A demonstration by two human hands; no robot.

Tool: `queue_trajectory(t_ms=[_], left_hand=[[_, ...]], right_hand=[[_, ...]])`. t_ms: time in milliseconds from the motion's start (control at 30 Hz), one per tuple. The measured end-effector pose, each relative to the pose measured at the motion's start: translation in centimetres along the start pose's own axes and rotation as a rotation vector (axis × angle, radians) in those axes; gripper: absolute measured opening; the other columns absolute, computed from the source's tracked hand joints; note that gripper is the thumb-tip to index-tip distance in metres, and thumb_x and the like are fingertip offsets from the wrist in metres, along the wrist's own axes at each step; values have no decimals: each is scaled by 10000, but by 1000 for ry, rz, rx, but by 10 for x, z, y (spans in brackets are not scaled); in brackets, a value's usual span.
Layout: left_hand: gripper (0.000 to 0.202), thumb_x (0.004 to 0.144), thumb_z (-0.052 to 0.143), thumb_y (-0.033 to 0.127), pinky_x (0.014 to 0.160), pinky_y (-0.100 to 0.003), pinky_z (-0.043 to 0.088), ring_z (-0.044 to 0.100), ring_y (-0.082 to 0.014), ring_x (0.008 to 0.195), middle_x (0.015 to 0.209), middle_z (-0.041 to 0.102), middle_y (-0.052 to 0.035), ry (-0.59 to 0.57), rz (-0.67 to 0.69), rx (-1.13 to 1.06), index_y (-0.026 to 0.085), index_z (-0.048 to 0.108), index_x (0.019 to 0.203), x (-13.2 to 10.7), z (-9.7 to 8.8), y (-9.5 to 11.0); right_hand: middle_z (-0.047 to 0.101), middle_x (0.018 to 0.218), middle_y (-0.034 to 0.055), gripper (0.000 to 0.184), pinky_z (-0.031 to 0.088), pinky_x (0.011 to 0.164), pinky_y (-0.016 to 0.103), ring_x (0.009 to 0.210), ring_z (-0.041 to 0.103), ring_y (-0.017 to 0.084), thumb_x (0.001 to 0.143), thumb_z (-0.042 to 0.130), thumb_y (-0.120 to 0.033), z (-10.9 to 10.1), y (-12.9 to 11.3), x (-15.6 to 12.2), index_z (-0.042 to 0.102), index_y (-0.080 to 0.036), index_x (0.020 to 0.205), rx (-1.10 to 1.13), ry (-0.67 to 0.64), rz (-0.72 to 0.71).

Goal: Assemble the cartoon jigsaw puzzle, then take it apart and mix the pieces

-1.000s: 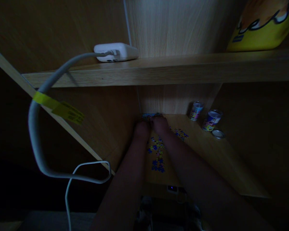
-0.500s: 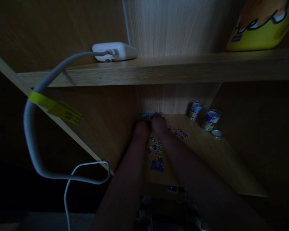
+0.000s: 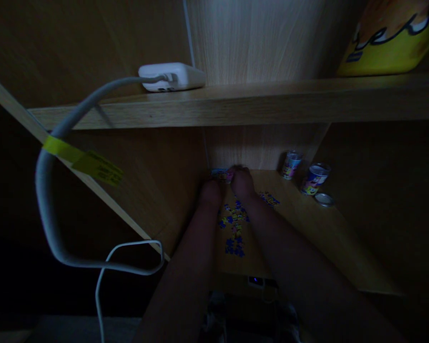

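Observation:
At the far left corner of the wooden desk lies a partly joined jigsaw puzzle (image 3: 219,175), colourful and dim. My left hand (image 3: 210,193) rests at its near left edge, its fingers hidden beyond the back of the hand. Just right of the puzzle, my right hand (image 3: 242,183) is closed with curled fingers; whatever they hold is hidden. Loose jigsaw pieces (image 3: 236,216), blue and yellow, are spread between my forearms. More pieces (image 3: 269,198) lie to the right of my right wrist.
Two printed cans (image 3: 291,165) (image 3: 315,179) stand at the back right, a round lid (image 3: 323,199) beside them. Overhead runs a shelf (image 3: 236,107) with a white power adapter (image 3: 173,77) and a yellow container (image 3: 389,47). A thick cable (image 3: 45,200) loops down at left.
My right hand has shifted a little right, away from my left hand, baring more of the puzzle. More loose blue pieces show beside my right wrist. My left hand has barely moved.

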State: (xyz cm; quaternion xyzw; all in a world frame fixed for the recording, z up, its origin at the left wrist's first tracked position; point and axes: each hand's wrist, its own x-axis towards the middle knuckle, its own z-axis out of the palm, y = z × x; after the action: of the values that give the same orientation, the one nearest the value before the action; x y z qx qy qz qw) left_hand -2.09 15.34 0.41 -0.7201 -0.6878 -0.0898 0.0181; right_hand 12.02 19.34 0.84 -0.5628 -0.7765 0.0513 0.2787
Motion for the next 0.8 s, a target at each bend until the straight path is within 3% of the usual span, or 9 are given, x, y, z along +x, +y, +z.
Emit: queue_trajectory(t_ms=[167, 467, 800], left_hand=[[337, 1050, 698, 355, 1002, -498, 609, 695, -274, 1179, 1353, 680, -119, 8, 51, -44, 166, 670, 1329, 0, 0, 2], [337, 1056, 687, 379, 1068, -533, 569, 685, -285, 1225, 1352, 693, -122, 19, 85, -96, 162, 685, 1314, 0, 2, 2], [330, 1064, 675, 378, 1040, -512, 587, 701, -272, 1184, 1335, 699, -119, 35, 102, -135, 168, 684, 1318, 1, 7, -1]], right_hand=[[747, 1283, 140, 352, 545, 959, 366, 1191, 655, 289, 996, 540, -146, -4, -2, -7, 815, -236, 1196, -68, -47, 64], [740, 1265, 198, 377, 567, 942, 427, 1175, 675, 323, 1014, 496, -153, -7, -9, -10, 808, -208, 1218, -219, -152, 7], [761, 1256, 128, 353, 565, 970, 419, 1169, 690, 286, 1059, 480, -240, -18, -14, -13, 803, -257, 1199, -224, -199, 0]])
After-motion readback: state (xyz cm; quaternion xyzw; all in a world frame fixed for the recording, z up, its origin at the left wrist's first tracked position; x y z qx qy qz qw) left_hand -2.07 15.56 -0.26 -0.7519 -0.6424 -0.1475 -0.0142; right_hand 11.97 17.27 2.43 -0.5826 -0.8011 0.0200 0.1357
